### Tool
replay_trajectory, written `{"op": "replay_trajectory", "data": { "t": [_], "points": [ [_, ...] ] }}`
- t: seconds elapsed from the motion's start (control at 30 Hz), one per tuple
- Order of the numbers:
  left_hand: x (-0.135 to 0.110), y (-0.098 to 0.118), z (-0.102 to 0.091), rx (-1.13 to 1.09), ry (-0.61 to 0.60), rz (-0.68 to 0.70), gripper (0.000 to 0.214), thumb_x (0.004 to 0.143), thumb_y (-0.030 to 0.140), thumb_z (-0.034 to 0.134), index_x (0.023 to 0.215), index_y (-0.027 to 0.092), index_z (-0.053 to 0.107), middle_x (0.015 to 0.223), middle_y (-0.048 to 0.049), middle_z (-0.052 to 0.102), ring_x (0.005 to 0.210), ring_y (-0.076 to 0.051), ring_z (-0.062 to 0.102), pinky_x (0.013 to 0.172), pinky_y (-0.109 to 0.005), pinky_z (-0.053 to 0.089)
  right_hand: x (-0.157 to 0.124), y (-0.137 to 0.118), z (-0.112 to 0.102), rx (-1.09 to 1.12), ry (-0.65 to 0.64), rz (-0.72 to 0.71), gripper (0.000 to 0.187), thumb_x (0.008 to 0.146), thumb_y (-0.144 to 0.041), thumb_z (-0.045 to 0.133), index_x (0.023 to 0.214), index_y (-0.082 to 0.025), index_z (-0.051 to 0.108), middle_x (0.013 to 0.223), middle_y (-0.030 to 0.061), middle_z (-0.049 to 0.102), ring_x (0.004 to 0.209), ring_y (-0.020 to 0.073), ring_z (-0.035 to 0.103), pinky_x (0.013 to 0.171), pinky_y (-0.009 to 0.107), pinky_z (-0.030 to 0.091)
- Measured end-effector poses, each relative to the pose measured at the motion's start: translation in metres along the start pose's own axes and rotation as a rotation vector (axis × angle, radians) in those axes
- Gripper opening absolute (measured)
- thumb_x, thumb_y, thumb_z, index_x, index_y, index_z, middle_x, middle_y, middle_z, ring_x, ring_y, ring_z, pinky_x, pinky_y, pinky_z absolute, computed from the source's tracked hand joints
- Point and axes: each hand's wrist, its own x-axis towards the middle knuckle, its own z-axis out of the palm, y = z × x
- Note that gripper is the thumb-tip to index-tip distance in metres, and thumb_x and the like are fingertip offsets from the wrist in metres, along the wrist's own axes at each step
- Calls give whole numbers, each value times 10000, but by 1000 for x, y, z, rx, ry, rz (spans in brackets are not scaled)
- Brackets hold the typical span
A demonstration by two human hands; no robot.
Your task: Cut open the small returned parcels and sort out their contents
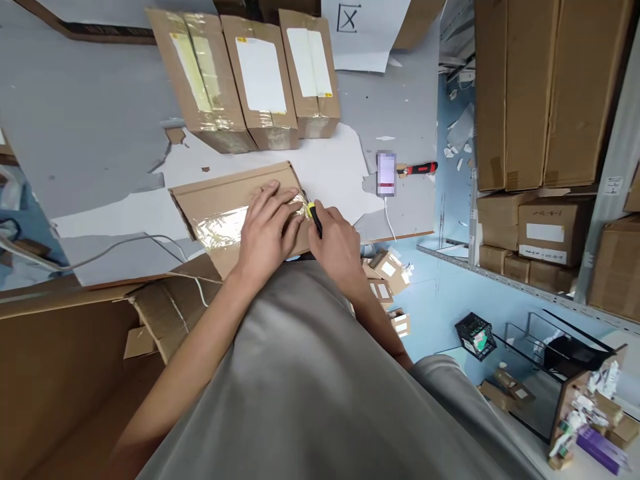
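A flat-lying cardboard box point(235, 190) with a strip of shiny clear tape sits at the table's front edge, close to my body. My left hand point(270, 223) rests on its top, fingers stretched out over the tape. In my right hand point(336, 247) is a utility knife point(315, 217) with a black and yellow handle, fingers wrapped round it. The knife's front end meets the box's right end, near the tape; its blade is too small to make out clearly.
Three taped boxes point(260, 73) with white labels stand at the back. A phone point(387, 173) on a white cable lies to the right, beside a red and black handled tool point(423, 168). An open carton point(65, 373) is at lower left. Shelves with cartons point(525, 93) rise at right.
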Motion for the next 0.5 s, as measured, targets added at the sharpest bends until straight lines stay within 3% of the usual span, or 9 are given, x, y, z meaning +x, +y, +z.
{"op": "replay_trajectory", "data": {
  "t": [0.17,0.5],
  "points": [
    [0,-1,1,5,-4,-22,296,1177,473,641,1394,341,794,1613,-72,763,1749,-403,494,1477,-733,334,2,-11,-9,-63,-75,37,556,1252,-348,427,1777,-235,569,1528,190,727,1232,351,816,1039,449,668],
    [-2,-10,2,53,-17,60,339,1224,451,566,1450,298,769,1664,-105,738,1753,-383,496,1472,-700,347,-6,-34,-21,-162,-119,104,545,1266,-306,398,1789,-230,530,1569,195,729,1283,336,826,1085,449,661]
  ]
}}
